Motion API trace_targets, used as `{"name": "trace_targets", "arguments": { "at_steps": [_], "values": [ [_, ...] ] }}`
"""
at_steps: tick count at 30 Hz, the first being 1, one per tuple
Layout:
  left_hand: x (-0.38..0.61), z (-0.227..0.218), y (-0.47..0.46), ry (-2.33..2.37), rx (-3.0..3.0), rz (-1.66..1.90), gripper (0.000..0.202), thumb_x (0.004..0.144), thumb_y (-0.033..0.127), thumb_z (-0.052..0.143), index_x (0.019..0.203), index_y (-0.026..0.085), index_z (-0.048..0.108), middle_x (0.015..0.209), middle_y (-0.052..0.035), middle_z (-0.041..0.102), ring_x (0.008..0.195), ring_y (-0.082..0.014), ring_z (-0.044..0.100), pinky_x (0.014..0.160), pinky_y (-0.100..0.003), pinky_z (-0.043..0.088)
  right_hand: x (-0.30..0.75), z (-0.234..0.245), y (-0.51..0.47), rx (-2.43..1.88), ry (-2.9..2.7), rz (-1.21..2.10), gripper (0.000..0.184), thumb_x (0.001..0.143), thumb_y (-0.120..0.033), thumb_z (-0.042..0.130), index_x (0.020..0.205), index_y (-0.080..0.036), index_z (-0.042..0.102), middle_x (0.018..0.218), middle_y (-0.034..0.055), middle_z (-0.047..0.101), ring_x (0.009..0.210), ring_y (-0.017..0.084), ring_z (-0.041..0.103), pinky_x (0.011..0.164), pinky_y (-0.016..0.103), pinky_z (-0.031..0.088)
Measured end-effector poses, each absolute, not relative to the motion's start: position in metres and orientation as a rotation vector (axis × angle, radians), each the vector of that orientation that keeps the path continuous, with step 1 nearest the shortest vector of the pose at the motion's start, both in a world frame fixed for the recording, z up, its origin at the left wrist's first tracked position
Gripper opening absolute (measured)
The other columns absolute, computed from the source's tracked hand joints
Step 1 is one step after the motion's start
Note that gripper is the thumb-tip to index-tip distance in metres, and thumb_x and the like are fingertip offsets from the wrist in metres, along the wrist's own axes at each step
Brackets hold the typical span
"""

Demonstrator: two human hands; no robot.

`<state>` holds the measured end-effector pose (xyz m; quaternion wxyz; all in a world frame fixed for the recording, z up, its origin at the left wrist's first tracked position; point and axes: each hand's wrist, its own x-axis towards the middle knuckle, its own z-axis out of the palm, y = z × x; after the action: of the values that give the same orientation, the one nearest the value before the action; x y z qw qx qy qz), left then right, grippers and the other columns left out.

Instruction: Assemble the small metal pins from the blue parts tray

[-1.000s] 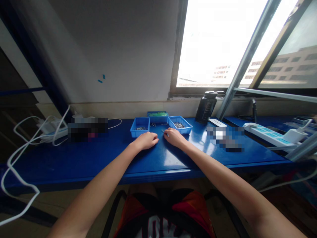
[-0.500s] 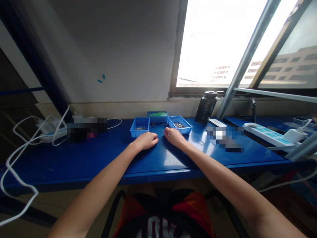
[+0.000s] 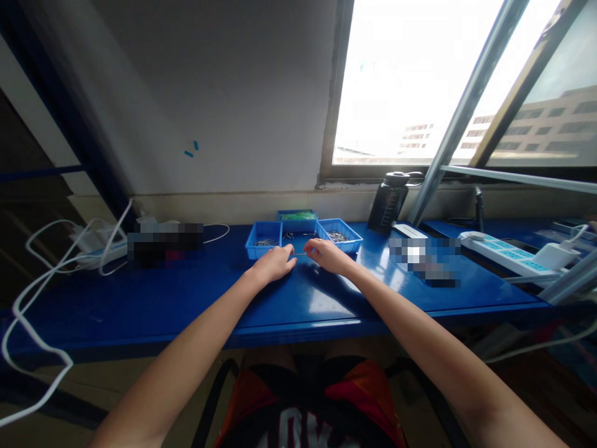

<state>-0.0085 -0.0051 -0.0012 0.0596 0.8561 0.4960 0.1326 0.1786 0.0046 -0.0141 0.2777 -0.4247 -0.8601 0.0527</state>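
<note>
My left hand (image 3: 274,264) and my right hand (image 3: 325,255) face each other just above the blue table, fingers of both closed in a pinch. A thin, short metal piece (image 3: 300,254) spans the gap between the fingertips, one end at each hand; its exact kind is too small to make out. Just beyond my left hand is a blue bin (image 3: 252,250) with small metal parts (image 3: 265,242). Behind my right hand stands a second blue bin (image 3: 351,244), also holding metal parts (image 3: 336,236). A few dark little pieces (image 3: 288,235) lie between the bins.
A third blue bin (image 3: 281,216) with green contents (image 3: 298,215) sits against the wall. To the right are a black bottle (image 3: 388,202) and a white power strip (image 3: 506,252). White cables (image 3: 35,336) hang at the left. The table's front edge (image 3: 298,333) runs before me.
My left hand has risen slightly and changed from a loose curl to a pinch. The thin metal piece, earlier in my right hand alone, now reaches across to my left fingertips.
</note>
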Motion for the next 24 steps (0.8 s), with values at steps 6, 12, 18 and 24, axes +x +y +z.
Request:
{"name": "trace_targets", "arguments": {
  "at_steps": [6,12,18,24],
  "values": [
    [-0.0085,0.0018,-0.0074,1.424,2.660,0.350,0.024,0.081,0.033,0.040,0.086,0.019,0.059,0.078,-0.0060,0.063,0.068,-0.0169,0.057,0.056,-0.022,0.037,0.1830,-0.0141,0.0059,-1.092,-2.303,0.227,0.015,0.077,-0.014,0.049,0.087,-0.016,0.060,0.083,0.0033,0.061,0.065,0.009,0.052,0.061,0.020,0.040],
    [-0.0084,0.0025,-0.0088,1.413,2.670,0.351,0.026,0.081,0.033,0.039,0.083,0.018,0.061,0.078,-0.0059,0.064,0.067,-0.0161,0.057,0.056,-0.022,0.037,0.1831,-0.0122,0.0050,-1.130,-2.323,0.247,0.014,0.077,-0.018,0.051,0.088,-0.016,0.060,0.082,0.0031,0.063,0.066,0.010,0.054,0.060,0.019,0.040],
    [-0.0094,0.0027,-0.0091,1.399,2.672,0.378,0.027,0.082,0.033,0.038,0.082,0.018,0.061,0.076,-0.0060,0.063,0.067,-0.0166,0.057,0.056,-0.022,0.037,0.1819,-0.0111,0.0019,-1.258,-2.365,0.203,0.014,0.078,-0.020,0.051,0.088,-0.017,0.060,0.076,0.0027,0.064,0.064,0.011,0.055,0.058,0.020,0.038],
    [-0.0094,0.0036,-0.0098,1.390,2.647,0.425,0.028,0.083,0.034,0.036,0.083,0.019,0.060,0.077,-0.0061,0.063,0.067,-0.0170,0.057,0.056,-0.023,0.037,0.1819,-0.0077,-0.0004,-1.353,-2.354,0.219,0.016,0.080,-0.022,0.049,0.089,-0.017,0.061,0.078,0.0033,0.065,0.064,0.011,0.056,0.057,0.020,0.038]
  ]
}}
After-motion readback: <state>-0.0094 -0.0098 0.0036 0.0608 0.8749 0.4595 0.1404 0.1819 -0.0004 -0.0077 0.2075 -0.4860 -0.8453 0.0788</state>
